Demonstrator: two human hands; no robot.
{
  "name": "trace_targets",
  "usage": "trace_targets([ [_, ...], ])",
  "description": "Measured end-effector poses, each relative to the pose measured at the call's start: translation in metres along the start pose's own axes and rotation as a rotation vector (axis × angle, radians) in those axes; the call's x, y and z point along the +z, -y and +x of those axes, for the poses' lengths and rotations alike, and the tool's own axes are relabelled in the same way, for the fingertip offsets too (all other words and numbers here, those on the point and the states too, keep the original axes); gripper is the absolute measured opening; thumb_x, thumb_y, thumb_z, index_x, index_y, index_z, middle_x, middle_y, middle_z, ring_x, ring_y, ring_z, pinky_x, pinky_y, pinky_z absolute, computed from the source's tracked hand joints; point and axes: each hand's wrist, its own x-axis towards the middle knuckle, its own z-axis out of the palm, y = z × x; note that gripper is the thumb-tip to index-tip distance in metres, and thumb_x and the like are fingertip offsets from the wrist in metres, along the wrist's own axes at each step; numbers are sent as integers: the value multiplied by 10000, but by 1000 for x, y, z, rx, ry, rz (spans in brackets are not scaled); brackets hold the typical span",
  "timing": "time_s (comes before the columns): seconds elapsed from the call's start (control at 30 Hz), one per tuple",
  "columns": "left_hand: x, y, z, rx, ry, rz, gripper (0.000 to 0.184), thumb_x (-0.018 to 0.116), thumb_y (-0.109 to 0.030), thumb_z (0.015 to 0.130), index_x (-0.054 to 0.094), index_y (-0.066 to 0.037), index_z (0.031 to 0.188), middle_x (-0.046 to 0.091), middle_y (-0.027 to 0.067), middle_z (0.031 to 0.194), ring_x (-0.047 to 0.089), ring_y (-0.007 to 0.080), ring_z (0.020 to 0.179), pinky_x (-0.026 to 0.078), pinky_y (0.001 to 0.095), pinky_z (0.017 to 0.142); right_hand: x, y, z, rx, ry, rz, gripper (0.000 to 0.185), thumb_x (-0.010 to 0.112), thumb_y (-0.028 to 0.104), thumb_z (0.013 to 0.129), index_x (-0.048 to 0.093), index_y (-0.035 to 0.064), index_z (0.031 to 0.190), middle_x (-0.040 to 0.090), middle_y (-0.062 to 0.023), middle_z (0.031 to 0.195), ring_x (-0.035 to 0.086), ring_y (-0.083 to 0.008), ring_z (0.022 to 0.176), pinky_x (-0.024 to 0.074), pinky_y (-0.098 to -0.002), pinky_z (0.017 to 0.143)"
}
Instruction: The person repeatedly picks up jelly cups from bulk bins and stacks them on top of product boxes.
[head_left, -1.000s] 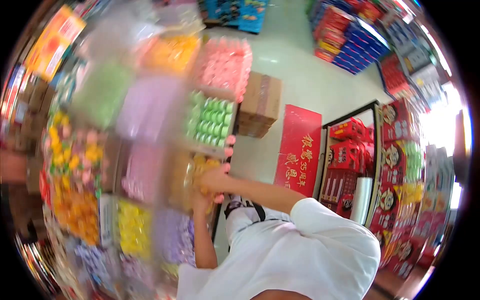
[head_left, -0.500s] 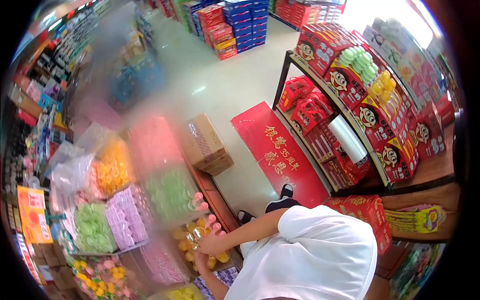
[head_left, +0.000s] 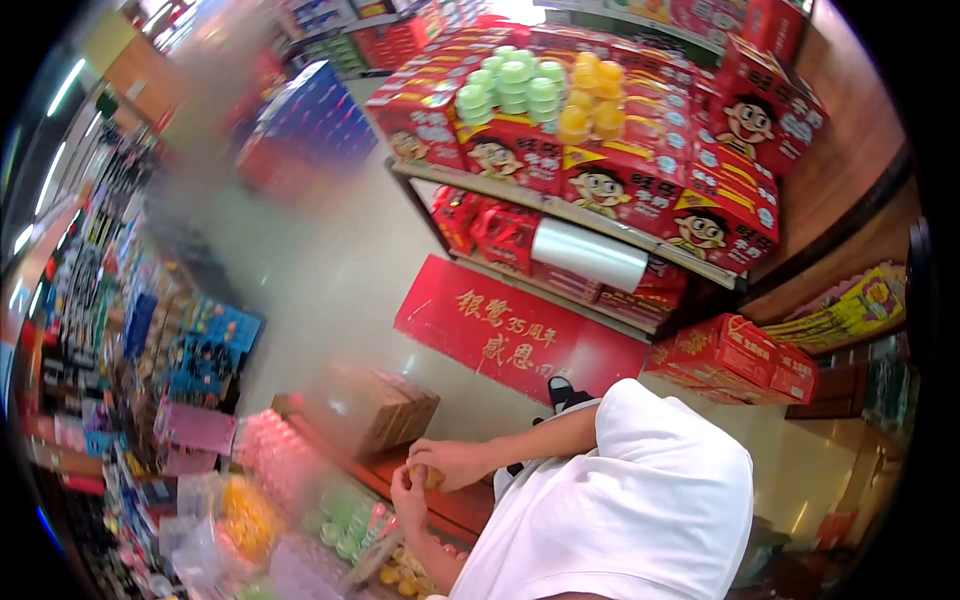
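Note:
My right hand [head_left: 456,462] reaches in from the right, its fingers closed round a small yellow item [head_left: 432,478]. On the item's left side, my left hand [head_left: 408,496] grips it too, its fingers bent and close to the right hand's. The item is partly hidden by the fingers. Below the hands are trays of wrapped goods, with yellow pieces [head_left: 402,578] and green pieces [head_left: 345,522]. Stacked green cups [head_left: 514,84] and yellow cups [head_left: 596,92] stand on red cartons at the top.
A metal rack [head_left: 575,213] carries the red cartons and a clear plastic roll [head_left: 590,254]. Brown boxes [head_left: 395,408] stand beside the trays. A red board [head_left: 500,335] lies on the floor near the feet. Red gift boxes [head_left: 735,362] are at the right.
The view has swung toward the rack, which now fills the upper middle. Both hands have come up from the yellow tray and are held together above the edge of the display.

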Motion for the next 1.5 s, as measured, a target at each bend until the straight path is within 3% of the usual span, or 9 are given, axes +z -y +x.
trace_targets([
  [0.2, 132, -94, 63, 195, 323, -162, 409, 687, -159, 899, 530, 35, 1224, 610, 91, 1111, 573, 162, 1025, 461, 307, 916, -114, -19, -73, 78, -566, -40, 535, 716, 48, 704, 536, 24, 1206, 482, -182, 1343, 512, -366, 1224, 449, -406, 1011],
  [0.27, 173, -110, 77, 240, 412, -236, 440, 685, -109, 887, 499, 36, 1259, 595, 107, 1163, 568, 175, 1078, 455, 316, 947, -150, -16, -99, 57, -615, -66, 534, 736, 69, 717, 527, 19, 1205, 499, -196, 1341, 526, -360, 1224, 453, -405, 1009],
  [0.5, 286, -182, 83, 184, 585, -407, 538, 676, -51, 879, 384, 26, 1324, 533, 144, 1255, 543, 213, 1164, 463, 329, 985, -229, -24, -154, 29, -1128, -288, 611, 845, 149, 656, 542, 16, 1169, 604, -172, 1133, 630, -295, 1009, 524, -364, 836],
  [0.73, 354, -221, 104, 276, 549, -380, 487, 664, -81, 907, 411, 40, 1304, 565, 153, 1235, 594, 199, 1101, 490, 320, 954, -279, -17, -173, 196, -1303, -302, 587, 850, 191, 664, 577, 19, 1154, 626, -166, 1067, 629, -309, 983, 513, -390, 854],
  [0.87, 392, -260, 131, 386, 568, -375, 433, 674, -77, 898, 480, 49, 1264, 591, 139, 1196, 596, 189, 1089, 485, 314, 957, -328, -21, -178, 162, -1335, -547, 612, 843, 194, 669, 577, 20, 1192, 635, -187, 1086, 626, -344, 987, 516, -404, 861],
  [1.07, 448, -335, 171, 426, 765, -327, 533, 681, -70, 905, 425, 76, 1350, 599, 136, 1192, 623, 167, 1033, 511, 272, 902, -413, -24, -179, 188, -1499, -752, 647, 874, 180, 635, 574, 11, 1183, 644, -184, 1055, 652, -338, 931, 532, -408, 821],
  [1.13, 465, -357, 185, 445, 793, -342, 593, 701, -121, 897, 413, 81, 1375, 596, 143, 1182, 611, 204, 1051, 496, 314, 913, -442, -26, -178, 205, -1515, -768, 653, 885, 187, 633, 571, 13, 1178, 642, -178, 1034, 652, -336, 919, 538, -397, 803],
  [1.2, 479, -379, 207, 844, 645, 94, 667, 730, -191, 873, 404, 67, 1395, 560, 170, 1199, 576, 264, 1089, 467, 364, 935, -471, -25, -176, 193, -1559, -758, 651, 887, 194, 638, 568, 11, 1175, 639, -172, 1019, 649, -335, 913, 541, -385, 785],
  [1.5, 525, -424, 252, 1054, 494, 223, 561, 700, -268, 877, 481, 39, 1292, 479, 220, 1276, 484, 356, 1164, 391, 440, 990, -564, -38, -166, 316, -1556, -962, 591, 822, 185, 661, 583, -29, 1158, 644, -184, 983, 628, -349, 920, 526, -430, 788],
])
